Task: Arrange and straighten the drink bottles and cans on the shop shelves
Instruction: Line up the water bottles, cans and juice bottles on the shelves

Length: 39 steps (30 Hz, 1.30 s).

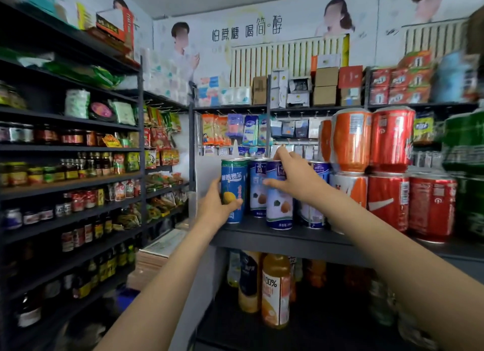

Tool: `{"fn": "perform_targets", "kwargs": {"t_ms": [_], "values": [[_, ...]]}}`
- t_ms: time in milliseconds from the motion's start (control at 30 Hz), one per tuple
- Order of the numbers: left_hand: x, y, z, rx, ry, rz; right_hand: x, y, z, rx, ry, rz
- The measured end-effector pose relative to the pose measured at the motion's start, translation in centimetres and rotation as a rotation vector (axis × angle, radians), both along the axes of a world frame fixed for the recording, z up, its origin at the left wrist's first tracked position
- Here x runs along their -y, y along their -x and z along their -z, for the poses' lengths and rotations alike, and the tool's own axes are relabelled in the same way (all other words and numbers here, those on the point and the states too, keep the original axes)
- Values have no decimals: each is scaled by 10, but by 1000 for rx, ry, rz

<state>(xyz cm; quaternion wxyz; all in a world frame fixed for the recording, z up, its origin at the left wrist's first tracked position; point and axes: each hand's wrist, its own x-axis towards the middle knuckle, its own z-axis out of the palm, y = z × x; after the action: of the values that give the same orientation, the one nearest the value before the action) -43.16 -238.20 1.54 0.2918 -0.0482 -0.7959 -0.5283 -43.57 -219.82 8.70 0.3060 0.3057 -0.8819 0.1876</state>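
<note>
Both hands each grip one of four tall cans.

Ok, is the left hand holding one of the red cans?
No, the left hand grips the blue can at the row's left end; the red cans stand far right.

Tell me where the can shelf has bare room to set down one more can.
Bare strip along the shelf's front edge, before the blue cans. Behind, the cans stand packed, from the can with the yellow fruit to the red cans.
</note>
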Motion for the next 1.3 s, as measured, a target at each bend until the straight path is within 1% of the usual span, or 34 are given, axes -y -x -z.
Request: {"fn": "perform_targets", "kwargs": {"t_ms": [133, 200, 300, 400, 600, 667, 700, 733, 800, 833, 867, 933, 1000, 1067, 1100, 1133, 1200, 1233, 1300], "values": [[0, 6, 6, 84, 191, -56, -11, -9, -2, 58, -189, -19], [0, 9, 6, 121, 206, -74, -14, -9, -6, 6, -267, 56], [-5, 10, 5, 153, 235, -167, -11, -5, -7, -126, -404, 234], [-10, 9, 9, 117, 284, -244, -9, -1, -5, -140, -440, 339], [-19, 1, 14, 109, 367, -354, -11, -2, 2, -134, -366, 349], [-19, -1, 14, 117, 372, -366, -12, -4, 11, -198, -337, 380], [-20, -2, 14, 124, 373, -367, -12, -4, 18, -282, -307, 373], [-20, -3, 14, 126, 375, -366, -13, -6, 27, -397, -255, 325], [-21, -4, 14, 121, 396, -380, -13, -19, 51, -612, -46, 113], [-23, -6, 15, 102, 410, -395, -13, -29, 67, -651, 47, -3], [-24, -8, 17, 58, 420, -409, -14, -40, 86, -654, 91, -96], [-30, -19, 31, -92, 406, -422, -16, -62, 133, -593, 75, -214], [-37, -34, 58, -281, 351, -409, -23, -67, 188, -459, -11, -247], [-42, -50, 95, -422, 333, -385, -30, -58, 234, -257, -56, -178], [-43, -55, 115, -452, 358, -365, -30, -48, 251, -125, -19, -108], [-43, -60, 134, -456, 403, -342, -29, -38, 261, 22, 60, -44], [-41, -61, 166, -411, 479, -311, -20, -18, 266, 315, 293, 43], [-39, -60, 179, -366, 487, -302, -13, -8, 263, 415, 409, 66], [-37, -56, 198, -253, 460, -290, 0, 13, 259, 523, 611, 89]]}}
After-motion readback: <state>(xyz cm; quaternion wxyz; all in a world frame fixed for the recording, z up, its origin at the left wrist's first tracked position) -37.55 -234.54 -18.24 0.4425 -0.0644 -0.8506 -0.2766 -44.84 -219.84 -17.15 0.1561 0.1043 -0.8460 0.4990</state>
